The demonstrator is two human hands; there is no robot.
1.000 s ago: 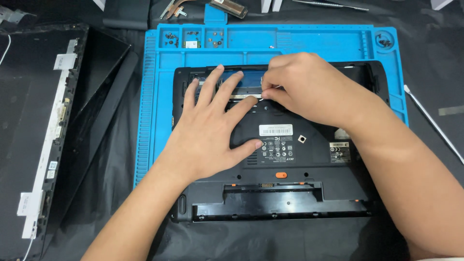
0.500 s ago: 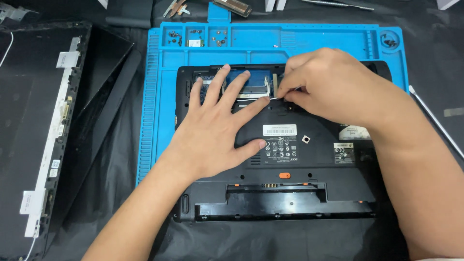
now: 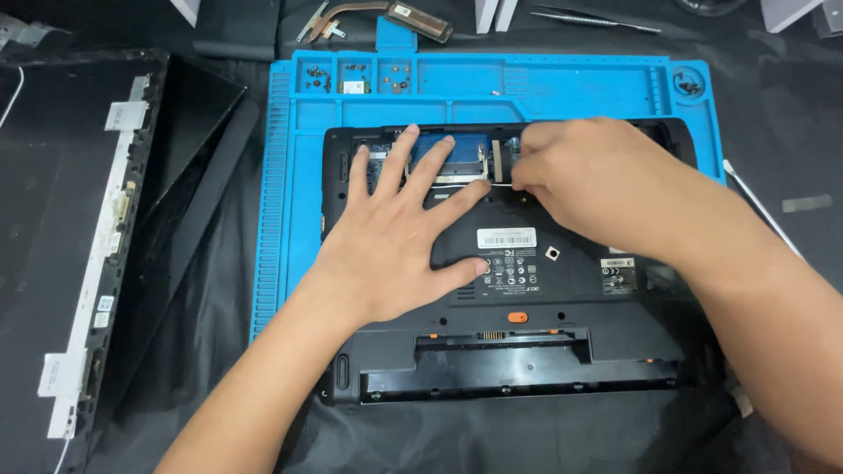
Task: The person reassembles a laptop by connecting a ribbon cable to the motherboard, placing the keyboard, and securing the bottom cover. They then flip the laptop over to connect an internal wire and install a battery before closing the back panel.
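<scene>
Now 2 hands on 1 laptop base (image 3: 562,290); left hand (image 3: 399,241) flat; right hand (image 3: 597,180) pinching.

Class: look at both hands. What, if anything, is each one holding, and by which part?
The right hand pinches a thin pale strip by its right end. The left hand holds nothing; it lies flat on the laptop base.

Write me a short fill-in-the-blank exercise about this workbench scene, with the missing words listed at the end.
1. The black laptop base lies underside up on a ____ work mat.
2. The left hand rests ____ on the base, fingers spread.
3. The right hand pinches something at the open compartment near the base's ____ edge.
4. The detached screen panel lies to the ____ of the mat.

Missing words: blue; flat; far; left
</scene>
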